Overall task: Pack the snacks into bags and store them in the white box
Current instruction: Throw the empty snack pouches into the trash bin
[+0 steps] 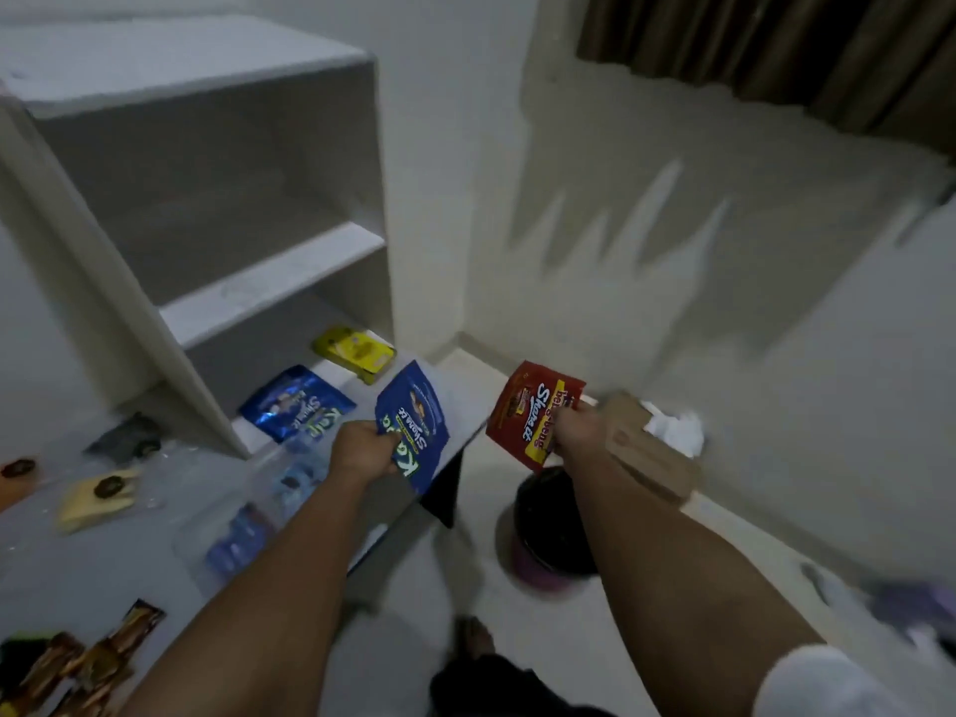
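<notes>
From the head camera, a pale grey counter runs along the left, ending at a corner where white walls meet under a dark brown curtain. A white open shelf unit stands on the counter's far end. On the tiled floor to the right sit a dark bin and a brown cardboard box.

A shiny blue snack packet and a yellow packet lie flat at the foot of the shelf unit. Clear plastic bags holding bluish items lie nearer on the counter, and brown wrappers crowd the near left corner.

The left hand grips a blue packet by its lower edge, above the counter's edge. The right hand pinches a red packet, held out over the floor above the bin. Both forearms reach forward, well apart.
</notes>
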`<state>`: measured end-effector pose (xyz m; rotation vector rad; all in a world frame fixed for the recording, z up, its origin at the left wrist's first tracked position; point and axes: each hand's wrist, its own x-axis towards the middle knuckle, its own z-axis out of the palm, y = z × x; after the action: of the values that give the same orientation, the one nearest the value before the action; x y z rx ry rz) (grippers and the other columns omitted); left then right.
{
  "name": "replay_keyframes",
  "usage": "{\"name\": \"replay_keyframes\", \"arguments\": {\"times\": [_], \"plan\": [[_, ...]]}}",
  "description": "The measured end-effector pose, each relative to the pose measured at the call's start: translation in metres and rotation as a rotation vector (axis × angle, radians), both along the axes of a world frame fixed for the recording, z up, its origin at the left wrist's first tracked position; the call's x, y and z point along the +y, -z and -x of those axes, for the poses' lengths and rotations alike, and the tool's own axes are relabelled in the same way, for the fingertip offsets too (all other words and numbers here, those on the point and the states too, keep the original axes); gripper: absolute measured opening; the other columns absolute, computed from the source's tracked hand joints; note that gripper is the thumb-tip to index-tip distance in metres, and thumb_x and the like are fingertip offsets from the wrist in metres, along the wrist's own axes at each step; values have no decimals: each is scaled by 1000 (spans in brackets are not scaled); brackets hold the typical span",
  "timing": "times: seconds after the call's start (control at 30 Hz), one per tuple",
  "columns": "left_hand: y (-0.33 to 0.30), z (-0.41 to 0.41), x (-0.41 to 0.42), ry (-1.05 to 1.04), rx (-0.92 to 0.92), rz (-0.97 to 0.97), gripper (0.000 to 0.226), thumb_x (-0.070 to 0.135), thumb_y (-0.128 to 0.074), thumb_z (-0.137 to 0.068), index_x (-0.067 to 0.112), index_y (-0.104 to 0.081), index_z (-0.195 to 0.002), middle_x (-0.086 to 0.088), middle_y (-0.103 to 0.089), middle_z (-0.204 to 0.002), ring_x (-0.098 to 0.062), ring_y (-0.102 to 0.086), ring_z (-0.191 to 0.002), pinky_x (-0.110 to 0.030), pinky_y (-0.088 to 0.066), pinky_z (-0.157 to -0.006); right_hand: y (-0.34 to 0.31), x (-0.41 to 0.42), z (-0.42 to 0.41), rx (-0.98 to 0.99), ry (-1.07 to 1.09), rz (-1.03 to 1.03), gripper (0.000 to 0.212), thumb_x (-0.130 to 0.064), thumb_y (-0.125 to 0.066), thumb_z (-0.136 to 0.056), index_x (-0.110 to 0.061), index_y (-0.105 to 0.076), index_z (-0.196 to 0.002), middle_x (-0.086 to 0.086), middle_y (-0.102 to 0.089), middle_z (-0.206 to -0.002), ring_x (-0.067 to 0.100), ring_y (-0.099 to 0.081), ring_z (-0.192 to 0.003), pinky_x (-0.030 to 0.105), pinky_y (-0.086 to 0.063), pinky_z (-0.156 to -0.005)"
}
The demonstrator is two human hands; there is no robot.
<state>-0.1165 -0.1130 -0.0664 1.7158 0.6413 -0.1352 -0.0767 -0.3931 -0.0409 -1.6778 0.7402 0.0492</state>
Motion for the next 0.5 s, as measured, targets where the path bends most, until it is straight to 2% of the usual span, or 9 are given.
{"name": "replay_keyframes", "arguments": {"times": [0.03, 0.1, 0.17, 0.23, 0.27, 0.37, 0.43, 0.5], "plan": [[9, 3, -8, 37, 19, -22, 21, 2, -69, -86, 10, -69, -67, -15, -72, -77, -26, -68, -71, -43, -60, -71, 11, -14, 12, 16, 18, 51, 19, -4, -56, -89, -14, -68, -79, 12, -76, -95, 30, -73, -85, 48, -63, -83], [25, 9, -24, 98, 59, -60, 18, 10, -72, -81, 12, -70, -63, -15, -73, -74, -25, -68, -70, -47, -60, -73, 32, -40, 38, 49, 58, 89, 18, -7, -58, -87, -9, -75, -89, 13, -77, -95, 32, -73, -85, 50, -62, -83], [45, 13, -36, 186, 86, -62, 12, 21, -73, -69, 9, -74, -66, -13, -76, -76, -26, -73, -74, -51, -62, -78, 38, -56, 69, 91, 88, 128, 18, -9, -61, -90, -5, -77, -97, 11, -75, -91, 29, -70, -81, 41, -60, -79], [60, 15, -49, 258, 134, -57, 18, 25, -70, -63, 9, -77, -69, -11, -77, -74, -29, -75, -75, -54, -62, -77, 42, -69, 97, 116, 94, 180, 10, -9, -63, -93, -12, -72, -93, 10, -67, -87, 27, -62, -79, 33, -48, -73], [68, 14, -55, 284, 150, -54, 17, 24, -70, -63, 9, -77, -68, -11, -77, -73, -30, -75, -75, -54, -62, -77, 46, -75, 109, 137, 100, 186, 9, -7, -62, -92, -14, -69, -91, 11, -66, -87, 29, -61, -80, 34, -47, -72], [80, 10, -73, 330, 191, -45, 14, 19, -70, -62, 9, -77, -68, -12, -77, -73, -32, -75, -76, -57, -61, -77, 68, -98, 125, 239, 116, 174, 19, -5, -59, -88, -8, -76, -97, 15, -72, -86, 36, -71, -82, 46, -62, -78], [93, 2, -83, 332, 217, -23, 12, 16, -71, -64, 8, -77, -70, -13, -77, -74, -33, -75, -76, -59, -61, -76, 84, -117, 123, 298, 120, 161, 23, -5, -58, -88, -6, -77, -99, 16, -74, -87, 38, -73, -82, 55, -62, -79], [98, -6, -96, 337, 230, -26, 8, 14, -73, -67, 8, -77, -72, -14, -77, -75, -34, -75, -77, -60, -61, -76, 91, -133, 117, 328, 127, 150, 22, -5, -59, -88, -4, -77, -100, 16, -75, -88, 37, -74, -82, 55, -62, -79]]}}
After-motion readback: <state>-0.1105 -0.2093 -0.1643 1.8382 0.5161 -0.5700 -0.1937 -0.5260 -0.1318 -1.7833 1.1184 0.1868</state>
